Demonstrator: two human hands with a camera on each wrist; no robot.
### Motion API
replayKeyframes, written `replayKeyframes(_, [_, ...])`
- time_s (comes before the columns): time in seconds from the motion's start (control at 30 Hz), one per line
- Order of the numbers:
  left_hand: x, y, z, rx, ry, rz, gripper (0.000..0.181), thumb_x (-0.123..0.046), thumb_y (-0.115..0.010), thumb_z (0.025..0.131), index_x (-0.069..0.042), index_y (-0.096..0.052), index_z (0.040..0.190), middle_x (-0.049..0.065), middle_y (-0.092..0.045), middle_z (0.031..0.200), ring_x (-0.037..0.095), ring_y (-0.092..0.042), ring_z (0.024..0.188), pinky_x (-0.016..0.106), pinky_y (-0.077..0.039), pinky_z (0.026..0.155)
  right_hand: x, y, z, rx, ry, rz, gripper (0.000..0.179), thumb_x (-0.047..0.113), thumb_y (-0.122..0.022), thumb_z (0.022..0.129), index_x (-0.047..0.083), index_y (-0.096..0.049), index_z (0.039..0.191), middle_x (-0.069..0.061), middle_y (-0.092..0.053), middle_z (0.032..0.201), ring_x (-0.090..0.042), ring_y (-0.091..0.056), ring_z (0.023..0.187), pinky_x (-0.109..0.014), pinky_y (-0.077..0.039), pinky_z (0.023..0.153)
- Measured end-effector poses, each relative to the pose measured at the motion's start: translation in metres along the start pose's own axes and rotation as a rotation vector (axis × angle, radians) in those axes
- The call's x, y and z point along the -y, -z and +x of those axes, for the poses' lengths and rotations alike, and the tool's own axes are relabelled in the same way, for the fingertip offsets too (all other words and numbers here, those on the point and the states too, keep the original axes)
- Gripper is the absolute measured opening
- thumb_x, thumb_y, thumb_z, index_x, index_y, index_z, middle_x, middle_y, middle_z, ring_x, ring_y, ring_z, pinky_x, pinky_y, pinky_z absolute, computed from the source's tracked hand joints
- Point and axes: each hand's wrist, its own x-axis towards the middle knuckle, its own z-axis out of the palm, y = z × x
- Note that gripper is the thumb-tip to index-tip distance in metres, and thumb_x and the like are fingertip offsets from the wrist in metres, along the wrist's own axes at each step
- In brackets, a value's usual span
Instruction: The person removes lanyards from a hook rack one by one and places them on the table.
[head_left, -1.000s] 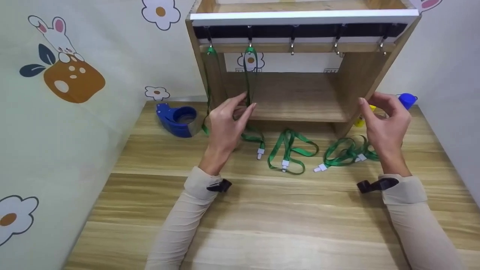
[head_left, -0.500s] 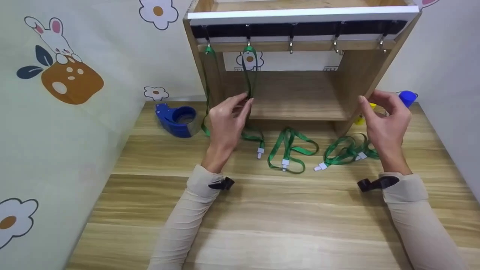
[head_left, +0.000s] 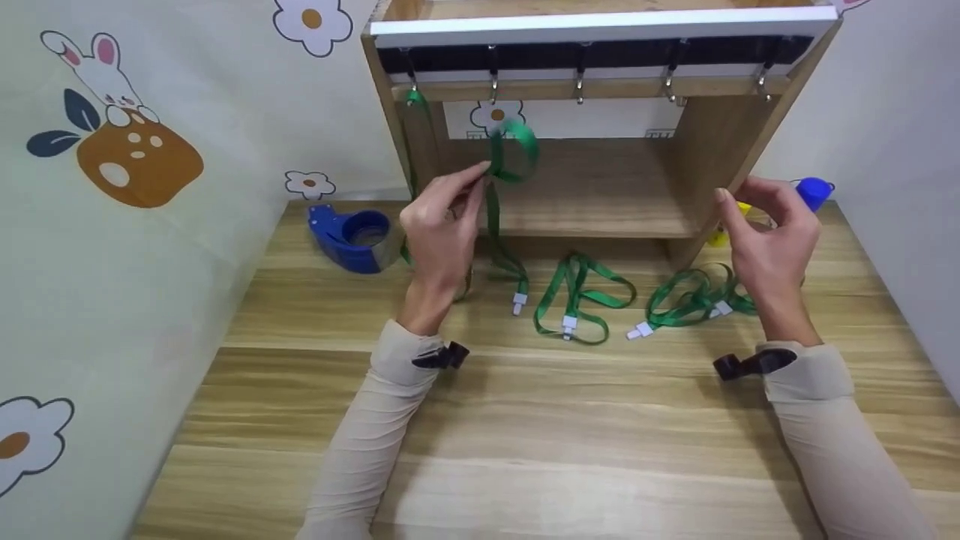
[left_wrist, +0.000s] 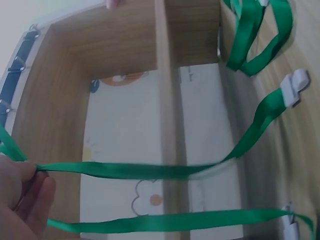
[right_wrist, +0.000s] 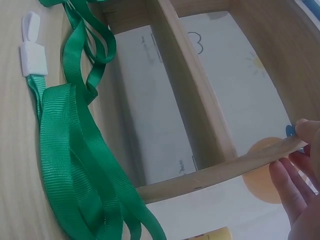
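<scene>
My left hand (head_left: 442, 225) pinches a green lanyard (head_left: 493, 214) between thumb and fingers, in front of the wooden shelf (head_left: 585, 202). Above the fingertips its loop stands up, slightly blurred, below the bare second hook (head_left: 493, 86). The lower end trails to the tabletop, where its white clip (head_left: 519, 301) lies. Another lanyard (head_left: 416, 97) hangs from the leftmost hook. My right hand (head_left: 780, 240) grips the front edge of the shelf's right side panel (right_wrist: 215, 175), with thumb and fingers on opposite sides.
On the table before the shelf lie a loosely folded green lanyard (head_left: 577, 296) and a green lanyard bundle (head_left: 686, 304) with white clips. A blue tape dispenser (head_left: 345, 251) stands left of the shelf. Behind my right hand show a blue cap (head_left: 814, 193) and something yellow (head_left: 718, 238).
The lanyard's loop has come off the second hook and dropped lower, held in my left hand, which has risen a little. My right hand keeps its place on the panel.
</scene>
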Motion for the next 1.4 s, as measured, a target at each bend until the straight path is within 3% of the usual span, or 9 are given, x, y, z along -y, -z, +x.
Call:
replayKeyframes(0.13, [0.0, 0.004, 0.004, 0.021, -0.049, -0.041, 0.015, -0.01, -0.076, 0.102, -0.008, -0.085, 0.114, 0.005, -0.085, 0.104, 0.017, -0.08, 0.091, 0.025, -0.065, 0.083, -0.001, 0.001, 0.0, -0.001, -0.004, 0.008, 0.033, 0.028, -0.084, 0.097, 0.013, -0.077, 0.125, -0.001, -0.078, 0.123, -0.01, -0.073, 0.115, -0.012, -0.059, 0.088])
replayKeyframes(0.33, [0.0, 0.012, 0.006, 0.154, -0.098, -0.096, 0.017, -0.014, -0.077, 0.102, -0.008, -0.085, 0.116, 0.006, -0.085, 0.107, 0.016, -0.08, 0.091, 0.024, -0.065, 0.085, -0.005, 0.001, 0.003, 0.0, 0.005, 0.013, 0.033, 0.028, -0.084, 0.096, 0.013, -0.077, 0.125, 0.0, -0.078, 0.123, -0.011, -0.073, 0.115, -0.013, -0.059, 0.088])
replayKeyframes(0.5, [0.002, 0.018, 0.004, 0.225, -0.109, -0.085, 0.016, -0.014, -0.076, 0.103, -0.01, -0.085, 0.116, 0.004, -0.085, 0.107, 0.014, -0.08, 0.09, 0.025, -0.065, 0.081, -0.008, -0.001, 0.005, 0.006, 0.032, 0.035, 0.033, 0.025, -0.085, 0.096, 0.011, -0.078, 0.125, -0.002, -0.078, 0.122, -0.011, -0.074, 0.113, -0.012, -0.059, 0.086])
replayKeyframes(0.6, [0.003, 0.022, 0.004, 0.262, -0.128, -0.058, 0.015, -0.013, -0.075, 0.103, -0.01, -0.086, 0.114, 0.003, -0.085, 0.106, 0.014, -0.08, 0.089, 0.027, -0.066, 0.08, -0.006, -0.001, 0.004, 0.011, 0.026, 0.03, 0.033, 0.026, -0.085, 0.096, 0.012, -0.078, 0.125, -0.002, -0.078, 0.123, -0.01, -0.073, 0.114, -0.012, -0.059, 0.087])
replayKeyframes(0.77, [0.003, 0.03, 0.001, 0.327, -0.16, 0.019, 0.016, -0.009, -0.075, 0.103, -0.009, -0.085, 0.115, 0.004, -0.085, 0.112, 0.018, -0.08, 0.098, 0.031, -0.066, 0.091, 0.0, -0.001, 0.002, 0.016, 0.011, 0.017, 0.033, 0.028, -0.084, 0.097, 0.013, -0.077, 0.126, -0.002, -0.078, 0.124, -0.012, -0.073, 0.117, -0.013, -0.059, 0.089])
replayKeyframes(0.97, [-0.005, 0.045, 0.001, 0.413, -0.217, 0.153, 0.018, -0.008, -0.071, 0.105, -0.01, -0.085, 0.116, 0.006, -0.084, 0.115, 0.02, -0.078, 0.106, 0.031, -0.065, 0.095, 0.003, -0.001, 0.002, 0.014, -0.001, 0.008, 0.033, 0.029, -0.083, 0.097, 0.013, -0.077, 0.126, -0.001, -0.078, 0.124, -0.011, -0.073, 0.117, -0.013, -0.059, 0.089])
replayKeyframes(1.1, [-0.013, 0.057, 0.001, 0.486, -0.256, 0.166, 0.02, -0.005, -0.069, 0.105, -0.008, -0.084, 0.118, 0.008, -0.082, 0.116, 0.021, -0.077, 0.108, 0.03, -0.064, 0.096, 0.002, -0.001, 0.002, 0.012, 0.001, 0.018, 0.032, 0.029, -0.084, 0.097, 0.014, -0.077, 0.125, -0.002, -0.078, 0.124, -0.012, -0.073, 0.117, -0.013, -0.059, 0.088])
replayKeyframes(1.27, [-0.025, 0.072, 0.007, 0.462, -0.26, 0.139, 0.02, -0.003, -0.071, 0.104, -0.007, -0.084, 0.119, 0.009, -0.082, 0.116, 0.023, -0.076, 0.107, 0.033, -0.065, 0.095, -0.002, -0.002, 0.002, 0.015, 0.005, 0.026, 0.033, 0.029, -0.084, 0.097, 0.014, -0.078, 0.125, -0.001, -0.078, 0.123, -0.012, -0.073, 0.116, -0.013, -0.059, 0.088])
replayKeyframes(1.4, [-0.036, 0.069, 0.019, 0.398, -0.282, 0.112, 0.019, -0.006, -0.07, 0.105, -0.006, -0.084, 0.118, 0.011, -0.082, 0.114, 0.025, -0.076, 0.102, 0.034, -0.066, 0.09, -0.005, -0.001, 0.002, 0.002, 0.009, 0.022, 0.033, 0.027, -0.085, 0.096, 0.013, -0.078, 0.125, -0.001, -0.079, 0.122, -0.01, -0.073, 0.115, -0.013, -0.059, 0.087])
